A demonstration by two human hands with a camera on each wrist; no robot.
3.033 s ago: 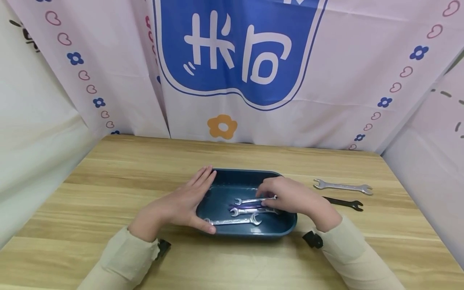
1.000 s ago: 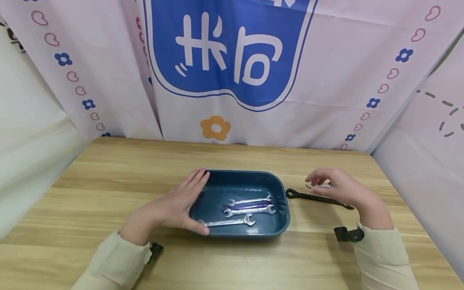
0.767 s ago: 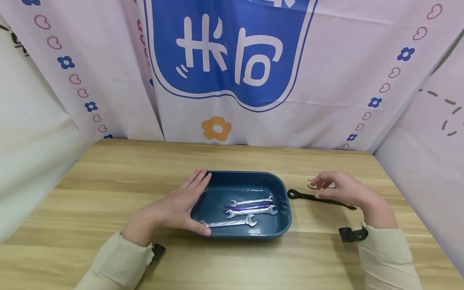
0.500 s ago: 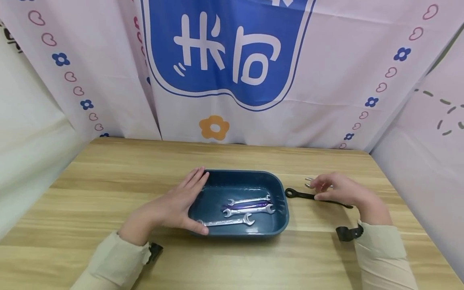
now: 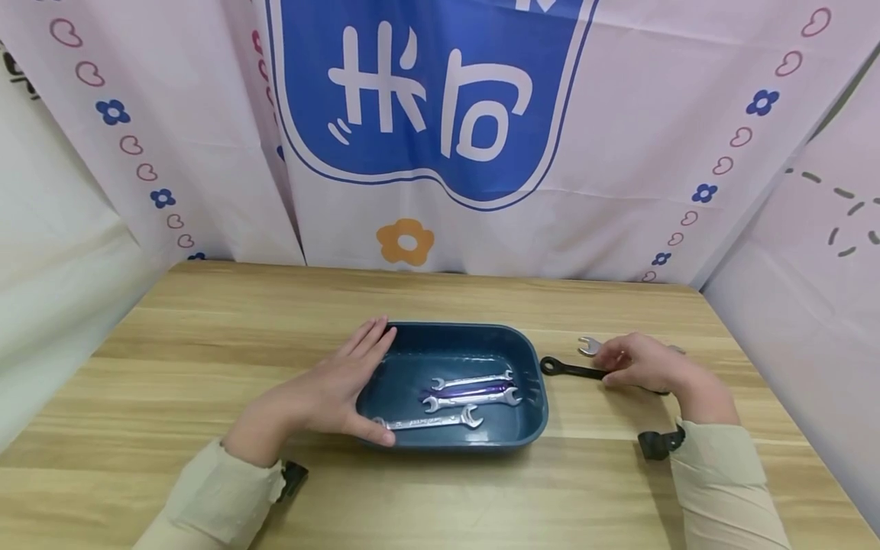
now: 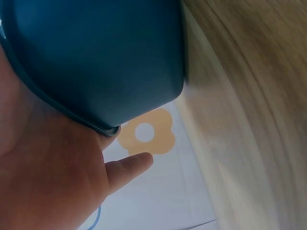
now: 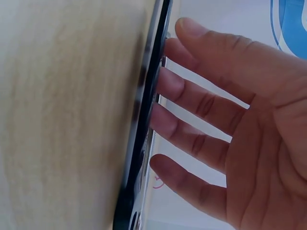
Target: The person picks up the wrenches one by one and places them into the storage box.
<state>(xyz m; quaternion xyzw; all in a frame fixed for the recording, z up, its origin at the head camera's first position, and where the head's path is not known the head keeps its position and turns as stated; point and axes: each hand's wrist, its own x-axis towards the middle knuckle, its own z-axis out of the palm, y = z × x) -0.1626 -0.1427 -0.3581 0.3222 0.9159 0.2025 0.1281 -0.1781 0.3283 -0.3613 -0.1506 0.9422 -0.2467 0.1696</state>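
Note:
My left hand [image 5: 316,397] rests over the left end of a dark blue tray [image 5: 454,340], fingers straight at the back corner and thumb on the front rim. Inside the tray lie a small silver wrench [image 5: 474,380], a purple wrench [image 5: 462,393], another silver wrench [image 5: 474,399] and a larger silver wrench [image 5: 433,421] under the thumb. My right hand [image 5: 649,365] is at a black wrench [image 5: 577,371] on the table; in the right wrist view the fingertips [image 7: 168,81] reach its far side and the thumb stands apart. Behind it, a silver wrench [image 5: 589,347] is partly hidden.
The wooden table [image 5: 440,496] ends at a white cloth backdrop [image 5: 509,237] with a blue emblem. White cloth also hangs on both sides. Each sleeve carries a black wrist camera, the right one [image 5: 658,444] low over the table.
My right hand has left the tray, where it was among the wrenches, and moved right. Over the last second it has lowered to the black wrench. The left hand stays on the tray.

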